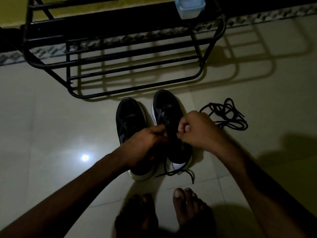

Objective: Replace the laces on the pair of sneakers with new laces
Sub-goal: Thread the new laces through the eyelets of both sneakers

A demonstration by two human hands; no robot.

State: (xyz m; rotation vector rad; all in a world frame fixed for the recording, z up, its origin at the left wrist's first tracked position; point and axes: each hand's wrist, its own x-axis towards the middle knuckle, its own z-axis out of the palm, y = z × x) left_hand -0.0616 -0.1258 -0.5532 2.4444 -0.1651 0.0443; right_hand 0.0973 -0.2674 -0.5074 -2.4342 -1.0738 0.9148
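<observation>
Working over the glossy tiled floor [51, 117] before the black tubular shoe rack [109, 24], I judge the job partway done. The pair stands side by side, dark soft uppers on white soles. My left hand [147, 143] and right hand [197, 129] meet over the right sneaker [166, 105], fingers of both curled tight, pinching its lace [178, 172], whose ends trail past the heel. Whether the left sneaker [130, 117] is laced, the gloom hides. A tangle of loose laces [224, 114], thin black cord, lies just right; old or new, I cannot tell.
</observation>
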